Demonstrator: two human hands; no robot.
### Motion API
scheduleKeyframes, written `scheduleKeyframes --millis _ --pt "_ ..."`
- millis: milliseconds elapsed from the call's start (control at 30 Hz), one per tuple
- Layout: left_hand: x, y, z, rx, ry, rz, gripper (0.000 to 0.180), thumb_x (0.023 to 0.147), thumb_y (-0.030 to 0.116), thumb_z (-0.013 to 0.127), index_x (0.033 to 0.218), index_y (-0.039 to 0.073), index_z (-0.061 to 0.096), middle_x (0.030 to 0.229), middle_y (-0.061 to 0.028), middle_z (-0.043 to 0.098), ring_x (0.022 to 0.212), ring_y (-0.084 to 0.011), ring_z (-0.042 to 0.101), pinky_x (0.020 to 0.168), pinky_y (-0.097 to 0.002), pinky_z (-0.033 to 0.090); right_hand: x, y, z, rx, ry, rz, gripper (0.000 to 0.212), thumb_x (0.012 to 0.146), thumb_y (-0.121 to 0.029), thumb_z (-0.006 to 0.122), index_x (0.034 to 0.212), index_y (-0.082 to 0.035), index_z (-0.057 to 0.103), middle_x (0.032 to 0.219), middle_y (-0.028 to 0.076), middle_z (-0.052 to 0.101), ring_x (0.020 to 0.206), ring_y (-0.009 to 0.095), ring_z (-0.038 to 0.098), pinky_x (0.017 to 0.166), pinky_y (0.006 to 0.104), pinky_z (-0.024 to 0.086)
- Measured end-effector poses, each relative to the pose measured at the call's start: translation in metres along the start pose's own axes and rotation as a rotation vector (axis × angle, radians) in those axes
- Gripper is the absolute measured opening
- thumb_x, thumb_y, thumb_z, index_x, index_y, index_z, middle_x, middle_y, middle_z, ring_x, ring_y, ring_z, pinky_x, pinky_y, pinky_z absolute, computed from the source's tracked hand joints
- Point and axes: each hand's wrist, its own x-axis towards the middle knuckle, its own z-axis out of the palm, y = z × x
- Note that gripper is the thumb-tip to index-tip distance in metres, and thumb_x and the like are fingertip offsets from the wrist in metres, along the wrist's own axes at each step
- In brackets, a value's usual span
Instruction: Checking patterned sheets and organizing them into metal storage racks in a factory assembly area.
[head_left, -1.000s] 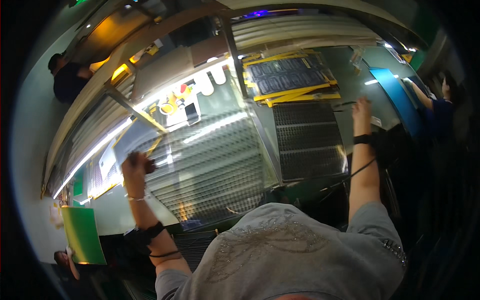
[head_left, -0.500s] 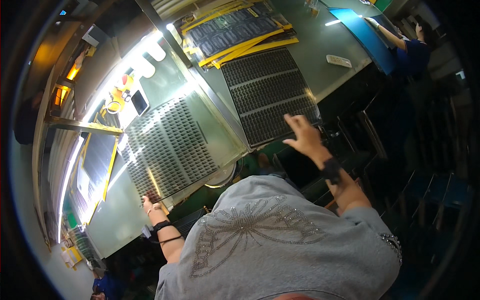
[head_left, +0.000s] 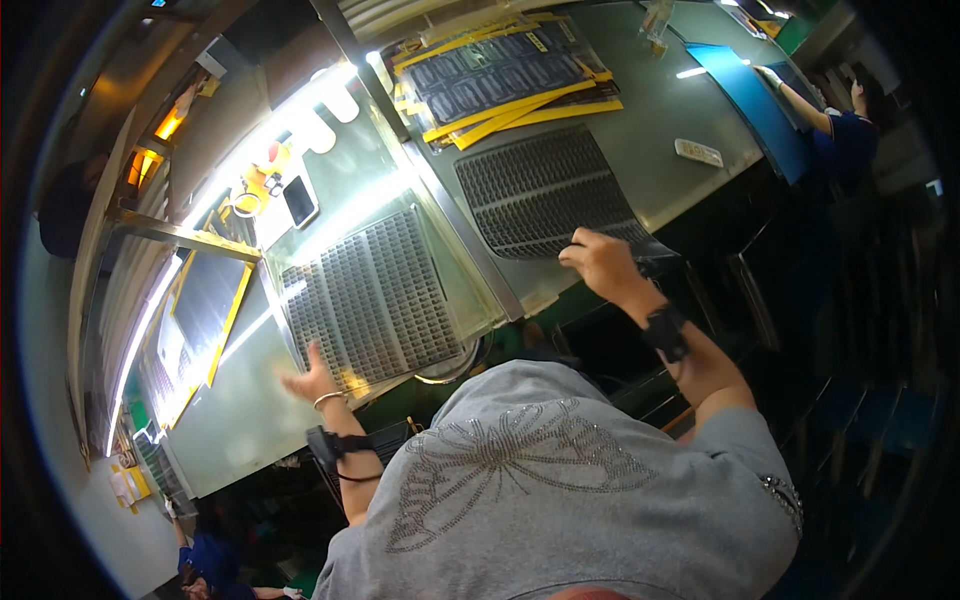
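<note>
My right hand (head_left: 600, 264) is closed at the front edge of a dark sheet (head_left: 545, 185) patterned with rows of small shapes. The sheet's near side is bent up off the table, and its right corner curves outward. My left hand (head_left: 314, 380) is open, thumb and fingers spread, by the near left corner of a second sheet (head_left: 370, 290). This grey sheet, with a similar grid of small pieces, lies flat on the lit glass surface. The left hand appears to hold nothing.
Behind the dark sheet lies a stack of yellow-edged panels (head_left: 510, 75). A metal bar (head_left: 465, 235) divides the surfaces. A phone (head_left: 299, 201) and white cups (head_left: 340, 103) stand beneath a bright lamp. A small pale device (head_left: 698, 153) lies right; beyond it, a person handles a blue panel (head_left: 745, 100).
My right hand's fingers, stretched over the dark sheet before, have closed on its near edge, and the sheet now bends. My left hand has left the grey sheet's corner and opened.
</note>
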Motion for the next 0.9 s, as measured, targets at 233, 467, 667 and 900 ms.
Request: scheduleKeyframes --millis 233,467,667,900 --pt "-0.067 0.328 -0.073 -0.729 -0.852 1.211 0.054 0.069 0.024 0.075 0.113 0.000 0.056 0.112 -0.0188 0.057 0.108 -0.0268 0.053 0.092 -0.0357 0.039 0.065 -0.072 -0.104 -0.115 0.029 -0.186 0.015 0.074 -0.020 0.065 0.085 -0.009 0.064 0.078 0.006 0.054 0.070 0.027 0.058 0.058 0.0350 0.046" --pt "-0.073 0.411 -0.122 -1.068 -0.825 1.059 0.004 0.079 0.008 0.061 0.080 0.004 0.062 0.065 -0.0115 0.060 0.057 -0.0257 0.060 0.054 -0.0309 0.046 0.074 -0.114 -0.218 -0.014 0.525 -0.152 0.038 0.074 -0.023 0.068 0.109 -0.009 0.061 0.075 0.005 0.052 0.061 0.015 0.050 0.056 0.0277 0.040" --pt "-0.041 0.425 -0.180 -0.976 -0.562 1.303 0.006 0.074 -0.002 0.060 0.079 0.001 0.061 0.069 -0.0104 0.063 0.059 -0.0225 0.062 0.056 -0.0277 0.048 0.078 -0.098 -0.256 0.174 0.288 -0.317 0.024 0.076 -0.013 0.066 0.098 -0.004 0.065 0.064 0.001 0.046 0.056 0.009 0.040 0.050 0.0230 0.032" --pt "-0.011 0.389 -0.256 -0.443 -0.158 1.559 0.017 0.060 0.002 0.059 0.078 0.005 0.060 0.063 -0.0055 0.057 0.060 -0.0235 0.060 0.053 -0.0316 0.048 0.147 -0.121 -0.236 0.836 -0.506 -0.228 0.011 0.081 -0.009 0.057 0.082 0.000 0.063 0.064 0.004 0.050 0.058 0.013 0.046 0.055 0.0242 0.036"
